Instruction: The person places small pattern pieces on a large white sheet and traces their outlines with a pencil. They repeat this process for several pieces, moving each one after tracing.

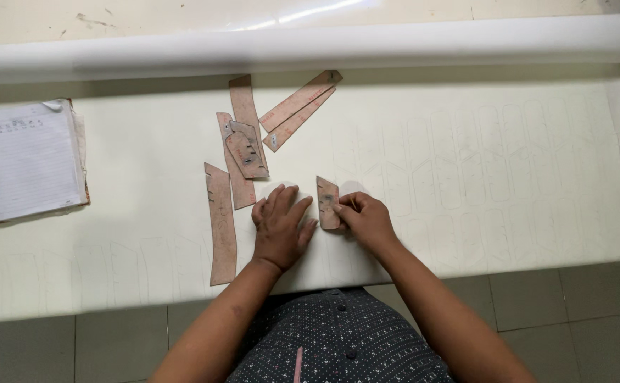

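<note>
A: What is lying nearest, at the bottom of the frame?

B: A dark dotted shirt [338, 340] is filling the lower middle, and both forearms are reaching up from it onto the white sheet [508, 213] covering the table.

A: What is the left hand doing?

B: The left hand [280, 228] is lying flat just left of centre, palm down, fingers loosely spread and pressing on the sheet. It is holding nothing.

A: And the right hand?

B: The right hand [368, 218] is sitting just right of centre with its fingers curled in. It is pinching something thin like a pencil [353, 202], though it is too small to tell for sure, and its fingertips are touching the small template [327, 202].

A: Where is that template lying?

B: It is lying on the sheet at mid-frame, between the two hands, standing roughly upright in the picture, with the right hand at its right edge.

A: What is showing further up?

B: A long strip [220, 223] is lying left of the left hand. Above it, a pile of templates [244, 145] is overlapping, and two slanted strips [299, 110] are angling toward the upper middle. Faint traced outlines [480, 170] are covering the sheet on the right.

A: And farthest away?

B: An open notebook [26, 163] is resting at the left edge, and a white roll [310, 46] is running across the top.
</note>
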Motion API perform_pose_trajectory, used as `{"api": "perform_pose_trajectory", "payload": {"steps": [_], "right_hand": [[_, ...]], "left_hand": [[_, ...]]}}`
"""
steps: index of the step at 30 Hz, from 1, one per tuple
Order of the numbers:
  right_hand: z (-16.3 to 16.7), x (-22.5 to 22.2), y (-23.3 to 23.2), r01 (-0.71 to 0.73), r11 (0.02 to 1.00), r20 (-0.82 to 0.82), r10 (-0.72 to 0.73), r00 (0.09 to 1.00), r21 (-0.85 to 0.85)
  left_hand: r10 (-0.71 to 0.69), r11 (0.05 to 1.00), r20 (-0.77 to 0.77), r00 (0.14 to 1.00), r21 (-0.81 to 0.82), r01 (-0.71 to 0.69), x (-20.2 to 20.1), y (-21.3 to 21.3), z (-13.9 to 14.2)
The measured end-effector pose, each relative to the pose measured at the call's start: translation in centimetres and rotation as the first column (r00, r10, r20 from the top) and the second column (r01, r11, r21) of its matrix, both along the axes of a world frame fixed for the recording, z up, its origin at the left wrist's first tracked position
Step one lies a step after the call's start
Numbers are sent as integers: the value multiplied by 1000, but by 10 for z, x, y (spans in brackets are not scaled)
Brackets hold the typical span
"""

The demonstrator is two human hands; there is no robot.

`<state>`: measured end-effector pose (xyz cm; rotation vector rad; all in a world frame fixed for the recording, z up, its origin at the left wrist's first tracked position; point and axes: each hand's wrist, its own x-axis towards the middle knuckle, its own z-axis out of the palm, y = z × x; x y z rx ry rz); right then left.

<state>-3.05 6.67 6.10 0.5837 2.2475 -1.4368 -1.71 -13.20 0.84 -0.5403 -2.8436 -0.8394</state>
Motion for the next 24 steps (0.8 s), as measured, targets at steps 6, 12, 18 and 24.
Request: {"api": "perform_pose_trajectory", "payload": {"steps": [6,12,18,24], "right_hand": [[-7,7,5,-216,949,-45,232,972,230],[-19,15,9,-102,910,-241,213,947,402],[-12,24,14,-273,864,-127,356,926,423],[-1,20,10,-366,818,-6,411,912,443]], "left_hand": [[18,996,16,1000,-93,-16,1,1,-1],[63,993,47,997,-102,-58,2,4,0],[51,995,88,995,-87,-43,2,3,6],[60,995,138,989,-85,-48,-2,5,9]]}}
